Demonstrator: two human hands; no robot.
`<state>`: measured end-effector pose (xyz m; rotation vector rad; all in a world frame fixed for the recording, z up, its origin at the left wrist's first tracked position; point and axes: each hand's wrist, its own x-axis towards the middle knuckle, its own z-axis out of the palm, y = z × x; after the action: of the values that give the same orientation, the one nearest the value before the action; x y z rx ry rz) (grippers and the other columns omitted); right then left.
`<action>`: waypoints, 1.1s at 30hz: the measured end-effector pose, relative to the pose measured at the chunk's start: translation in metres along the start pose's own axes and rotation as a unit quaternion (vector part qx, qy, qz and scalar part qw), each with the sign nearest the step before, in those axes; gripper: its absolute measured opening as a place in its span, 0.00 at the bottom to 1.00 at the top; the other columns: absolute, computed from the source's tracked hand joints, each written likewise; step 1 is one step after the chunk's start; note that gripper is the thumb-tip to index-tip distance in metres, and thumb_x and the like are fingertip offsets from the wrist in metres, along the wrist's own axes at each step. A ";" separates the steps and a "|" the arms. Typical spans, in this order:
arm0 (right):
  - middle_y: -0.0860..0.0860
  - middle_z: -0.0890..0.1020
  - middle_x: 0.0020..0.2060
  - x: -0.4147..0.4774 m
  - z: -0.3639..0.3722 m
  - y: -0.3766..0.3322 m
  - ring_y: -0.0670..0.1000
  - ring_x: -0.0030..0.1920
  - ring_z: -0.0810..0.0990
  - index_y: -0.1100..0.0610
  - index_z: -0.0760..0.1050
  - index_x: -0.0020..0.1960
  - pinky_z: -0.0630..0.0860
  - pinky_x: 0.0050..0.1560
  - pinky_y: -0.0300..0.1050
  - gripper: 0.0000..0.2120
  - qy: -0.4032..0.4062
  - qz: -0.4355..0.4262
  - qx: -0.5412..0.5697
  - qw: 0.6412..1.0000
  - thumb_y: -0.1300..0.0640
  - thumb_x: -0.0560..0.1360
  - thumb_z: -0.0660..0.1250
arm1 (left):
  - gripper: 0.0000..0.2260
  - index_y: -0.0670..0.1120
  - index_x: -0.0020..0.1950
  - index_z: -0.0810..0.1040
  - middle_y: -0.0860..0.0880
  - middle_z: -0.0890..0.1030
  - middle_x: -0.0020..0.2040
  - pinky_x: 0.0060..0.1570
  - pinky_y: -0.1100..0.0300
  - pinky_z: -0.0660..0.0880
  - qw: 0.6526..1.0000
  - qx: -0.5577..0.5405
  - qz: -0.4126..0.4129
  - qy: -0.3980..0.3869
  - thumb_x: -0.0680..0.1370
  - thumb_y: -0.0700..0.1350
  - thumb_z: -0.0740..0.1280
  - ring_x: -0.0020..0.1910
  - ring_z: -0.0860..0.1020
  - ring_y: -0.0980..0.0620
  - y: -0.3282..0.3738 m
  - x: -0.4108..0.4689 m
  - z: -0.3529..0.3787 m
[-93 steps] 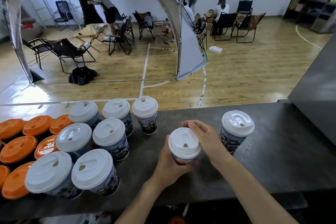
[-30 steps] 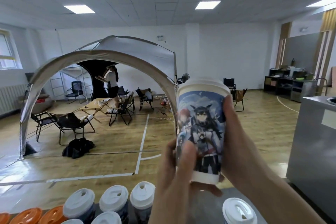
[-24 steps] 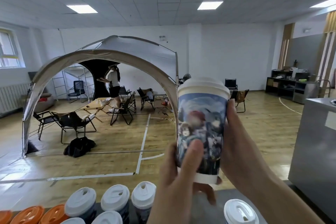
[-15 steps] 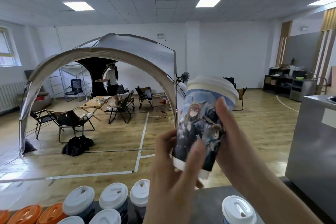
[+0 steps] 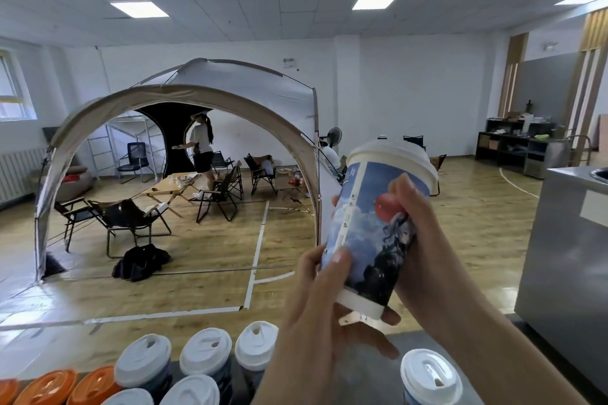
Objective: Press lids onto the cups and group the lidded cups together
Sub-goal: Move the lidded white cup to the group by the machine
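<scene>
I hold a printed paper cup (image 5: 368, 233) with a white lid (image 5: 394, 156) up in front of me, tilted to the right. My left hand (image 5: 316, 312) grips its lower part, thumb on the print. My right hand (image 5: 418, 233) wraps the cup's right side. Below, on the dark counter, stands a group of lidded cups (image 5: 204, 358), and a single lidded cup (image 5: 429, 378) stands apart to the right.
Orange lids (image 5: 52, 388) lie at the counter's left end. A grey steel cabinet (image 5: 566, 260) stands to the right. Beyond the counter are a wooden floor, a tent with folding chairs and a person standing.
The cup left the counter and is now raised high between both hands. Over the last second it has been turned round and tipped to the right; a different part of the print faces me.
</scene>
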<state>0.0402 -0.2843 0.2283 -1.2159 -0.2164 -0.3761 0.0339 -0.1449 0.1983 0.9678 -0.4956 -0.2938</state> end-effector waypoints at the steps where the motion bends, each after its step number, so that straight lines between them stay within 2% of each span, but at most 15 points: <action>1: 0.55 0.85 0.56 0.000 -0.001 0.000 0.57 0.59 0.83 0.54 0.83 0.54 0.74 0.65 0.59 0.29 0.010 0.004 0.004 1.000 0.32 0.66 0.74 | 0.29 0.43 0.65 0.76 0.38 0.83 0.43 0.23 0.55 0.77 0.999 -0.044 -0.022 -0.022 0.68 0.56 0.75 0.31 0.81 0.41 0.001 0.001 0.000; 2: 0.55 0.84 0.56 0.001 -0.003 0.001 0.57 0.59 0.83 0.54 0.83 0.55 0.74 0.65 0.59 0.29 0.011 0.007 0.010 1.000 0.33 0.66 0.74 | 0.32 0.40 0.65 0.75 0.38 0.82 0.42 0.23 0.56 0.76 0.999 -0.035 -0.020 -0.028 0.68 0.56 0.75 0.32 0.80 0.42 0.000 0.003 0.000; 4: 0.61 0.82 0.58 0.002 -0.005 0.000 0.60 0.60 0.82 0.60 0.78 0.63 0.76 0.65 0.59 0.39 -0.011 0.001 0.014 1.000 0.33 0.64 0.77 | 0.32 0.45 0.65 0.75 0.43 0.84 0.44 0.24 0.56 0.77 0.995 0.074 0.066 0.000 0.66 0.58 0.75 0.34 0.82 0.45 -0.006 0.002 -0.002; 6: 0.65 0.80 0.60 0.003 -0.006 0.000 0.63 0.60 0.81 0.62 0.76 0.66 0.76 0.66 0.59 0.45 -0.023 -0.015 0.013 1.000 0.34 0.60 0.80 | 0.29 0.56 0.66 0.72 0.52 0.84 0.51 0.32 0.58 0.81 0.931 0.299 0.204 0.038 0.67 0.61 0.75 0.41 0.85 0.52 -0.019 0.002 -0.010; 8: 0.66 0.79 0.62 0.004 -0.008 0.001 0.65 0.62 0.80 0.61 0.75 0.67 0.75 0.67 0.61 0.47 -0.015 -0.014 0.004 1.000 0.35 0.58 0.81 | 0.29 0.65 0.65 0.69 0.56 0.83 0.57 0.39 0.56 0.83 0.876 0.404 0.251 0.077 0.67 0.63 0.75 0.49 0.85 0.53 -0.032 0.004 -0.017; 9: 0.66 0.79 0.62 0.006 -0.010 0.003 0.65 0.61 0.80 0.61 0.75 0.67 0.76 0.66 0.60 0.47 -0.021 -0.010 -0.001 1.000 0.35 0.58 0.81 | 0.28 0.66 0.63 0.71 0.53 0.83 0.57 0.39 0.53 0.83 0.897 0.374 0.226 0.072 0.66 0.62 0.76 0.48 0.86 0.50 -0.033 0.002 -0.015; 10: 0.67 0.79 0.61 0.007 -0.012 0.005 0.65 0.59 0.82 0.62 0.75 0.67 0.78 0.63 0.60 0.46 -0.035 -0.004 -0.006 0.999 0.36 0.60 0.81 | 0.28 0.64 0.62 0.75 0.48 0.84 0.55 0.35 0.51 0.83 0.943 0.280 0.169 0.054 0.64 0.60 0.77 0.45 0.87 0.46 -0.032 0.002 -0.012; 11: 0.67 0.80 0.60 0.007 -0.013 0.005 0.64 0.56 0.83 0.63 0.74 0.67 0.80 0.60 0.58 0.45 -0.047 0.001 -0.016 0.999 0.36 0.61 0.80 | 0.28 0.58 0.62 0.78 0.42 0.85 0.53 0.31 0.51 0.82 0.984 0.150 0.091 0.028 0.62 0.59 0.77 0.42 0.86 0.43 -0.028 0.003 -0.008; 12: 0.67 0.80 0.59 0.006 -0.012 0.005 0.62 0.54 0.83 0.63 0.74 0.68 0.81 0.57 0.56 0.45 -0.056 0.005 -0.025 0.998 0.35 0.62 0.79 | 0.30 0.51 0.63 0.79 0.38 0.85 0.51 0.29 0.53 0.81 0.999 0.040 0.025 0.016 0.62 0.58 0.77 0.41 0.86 0.41 -0.024 0.004 -0.005; 15: 0.62 0.81 0.63 0.008 -0.021 0.010 0.61 0.61 0.81 0.60 0.72 0.70 0.77 0.64 0.58 0.44 -0.059 -0.003 -0.091 0.994 0.32 0.66 0.74 | 0.29 0.39 0.67 0.77 0.37 0.84 0.52 0.33 0.55 0.81 1.000 -0.018 -0.007 0.021 0.72 0.54 0.75 0.44 0.84 0.42 -0.023 0.010 -0.010; 20: 0.51 0.82 0.62 -0.012 -0.070 0.052 0.52 0.61 0.82 0.51 0.72 0.66 0.74 0.67 0.56 0.44 0.044 -0.005 -0.198 0.979 0.21 0.62 0.67 | 0.21 0.41 0.65 0.79 0.41 0.84 0.53 0.42 0.56 0.82 0.994 -0.090 -0.034 0.058 0.78 0.52 0.73 0.49 0.85 0.46 -0.046 0.009 -0.034; 24: 0.43 0.80 0.64 -0.050 -0.131 0.107 0.47 0.66 0.78 0.43 0.70 0.65 0.72 0.69 0.54 0.42 0.133 0.000 -0.290 0.948 0.19 0.60 0.66 | 0.15 0.40 0.59 0.82 0.38 0.82 0.54 0.46 0.52 0.83 0.981 -0.144 -0.098 0.085 0.74 0.42 0.76 0.54 0.82 0.39 -0.076 0.007 -0.051; 27: 0.41 0.71 0.72 -0.085 -0.170 0.147 0.44 0.71 0.71 0.48 0.64 0.74 0.67 0.73 0.50 0.52 0.176 0.019 -0.393 0.902 0.19 0.59 0.68 | 0.21 0.37 0.62 0.79 0.34 0.80 0.57 0.44 0.52 0.84 0.976 -0.120 -0.125 0.130 0.70 0.40 0.76 0.55 0.80 0.39 -0.098 0.008 -0.067; 30: 0.47 0.67 0.74 -0.112 -0.194 0.182 0.49 0.74 0.68 0.53 0.58 0.77 0.64 0.75 0.50 0.65 0.216 0.072 -0.385 0.894 0.21 0.51 0.74 | 0.34 0.37 0.67 0.76 0.37 0.82 0.57 0.48 0.49 0.85 0.979 -0.081 -0.123 0.142 0.62 0.45 0.78 0.57 0.80 0.40 -0.114 0.007 -0.079; 33: 0.47 0.68 0.72 -0.124 -0.202 0.209 0.51 0.72 0.69 0.54 0.55 0.78 0.70 0.71 0.47 0.69 0.209 0.157 -0.336 0.905 0.30 0.47 0.82 | 0.29 0.38 0.66 0.77 0.36 0.82 0.57 0.50 0.47 0.84 0.974 -0.105 -0.136 0.151 0.66 0.42 0.76 0.58 0.81 0.39 -0.127 0.006 -0.086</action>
<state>0.0017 -0.3922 -0.0667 -1.7770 0.5222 -0.4327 0.0814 -0.1554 0.0526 0.8526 -0.0508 -0.4281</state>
